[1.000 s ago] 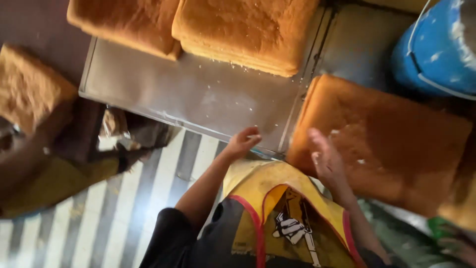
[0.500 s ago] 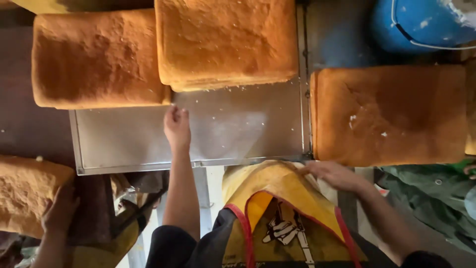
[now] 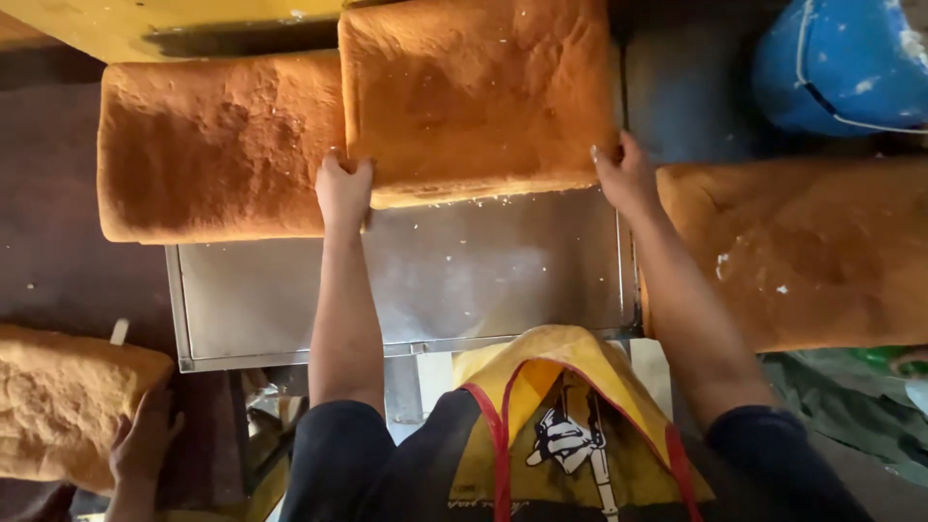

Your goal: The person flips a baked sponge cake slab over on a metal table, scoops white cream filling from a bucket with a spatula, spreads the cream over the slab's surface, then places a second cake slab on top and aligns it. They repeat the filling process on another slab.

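The bread slab lies at the far edge of the metal tray. The left hand clamps its near-left corner, the right hand its near-right corner. Another slab touches its left side.

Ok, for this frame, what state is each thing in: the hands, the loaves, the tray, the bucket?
Left hand: gripping the centre loaf's left corner.
Right hand: gripping its right corner.
Large golden-brown centre loaf: whole, uncut, held at both near corners.
Flat grey metal tray: near part bare, a few crumbs.
Blue plastic bucket: white-smeared; contents hidden.
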